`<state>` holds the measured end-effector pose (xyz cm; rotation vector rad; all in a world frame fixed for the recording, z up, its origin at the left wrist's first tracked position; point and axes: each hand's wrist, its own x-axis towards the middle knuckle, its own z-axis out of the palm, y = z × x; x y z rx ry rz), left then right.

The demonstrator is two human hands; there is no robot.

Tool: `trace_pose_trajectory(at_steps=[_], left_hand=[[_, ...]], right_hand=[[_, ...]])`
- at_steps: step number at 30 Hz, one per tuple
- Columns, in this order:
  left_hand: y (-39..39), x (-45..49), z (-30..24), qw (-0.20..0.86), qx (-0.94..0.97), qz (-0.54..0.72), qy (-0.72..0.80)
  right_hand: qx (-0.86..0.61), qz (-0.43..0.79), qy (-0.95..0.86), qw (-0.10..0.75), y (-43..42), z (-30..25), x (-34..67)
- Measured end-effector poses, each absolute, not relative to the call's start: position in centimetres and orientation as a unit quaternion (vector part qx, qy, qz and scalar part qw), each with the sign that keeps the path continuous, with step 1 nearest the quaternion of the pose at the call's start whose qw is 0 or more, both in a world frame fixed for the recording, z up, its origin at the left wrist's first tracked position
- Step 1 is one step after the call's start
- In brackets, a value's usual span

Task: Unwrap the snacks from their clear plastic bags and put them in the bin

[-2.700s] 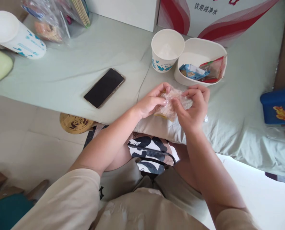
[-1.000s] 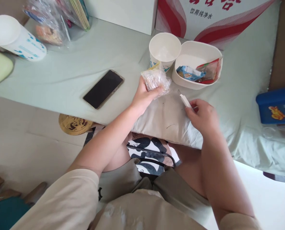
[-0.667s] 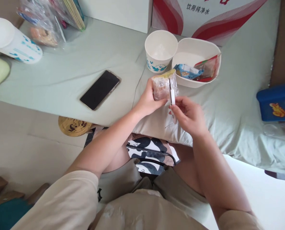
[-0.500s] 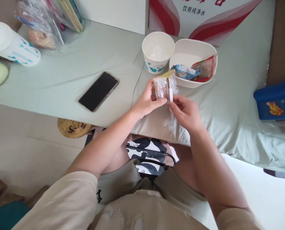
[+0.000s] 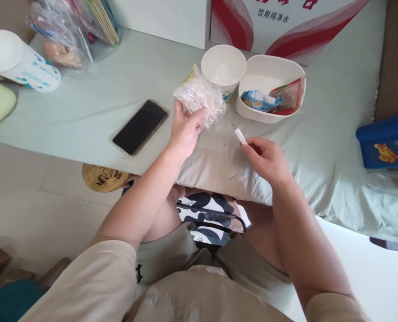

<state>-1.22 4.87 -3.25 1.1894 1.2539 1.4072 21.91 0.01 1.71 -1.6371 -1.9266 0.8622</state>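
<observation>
My left hand is closed on a clear crinkled snack packet and holds it up over the pale green sheet, just left of a white paper cup. My right hand pinches a small white cutter with its blade end pointing up and left, a little way right of the packet and apart from it. A white oval container with a blue wrapper and a red wrapper inside sits right behind the cutter.
A black phone lies face up left of my left hand. Toppled paper cups and a plastic bag of snacks are at the far left. A red-and-white box stands behind; a blue box at right.
Earlier both hands worked the packet, then the cutter was held against it. Now my left hand has lifted the packet up and left, and my right hand has drawn the cutter away.
</observation>
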Motion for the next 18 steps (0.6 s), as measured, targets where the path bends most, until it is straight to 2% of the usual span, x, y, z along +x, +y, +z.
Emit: trace_pose_trajectory(at_steps=[2, 5, 11, 14, 18], left_hand=[[4.8, -0.8, -3.3, 0.422, 0.509, 0.544, 0.517], [3.8, 0.3, -3.2, 0.425, 0.577, 0.499, 0.488], [1.0, 1.6, -2.6, 0.477, 0.670, 0.397, 0.407], [0.8, 1.2, -2.4, 0.436, 0.689, 0.399, 0.420], [1.5, 0.2, -1.9, 0.333, 0.717, 0.406, 0.459]], right_hand=[[-0.625, 0.235, -0.700, 0.253, 0.3, 1.1, 22.4], [-0.652, 0.153, -0.705, 0.235, 0.8, 0.3, 23.2], [-0.652, 0.125, -0.716, 0.216, 1.1, -0.7, 23.8], [-0.643, 0.124, -0.717, 0.239, 1.1, -0.8, 23.8], [-0.620, 0.108, -0.703, 0.330, 1.1, -0.3, 23.4]])
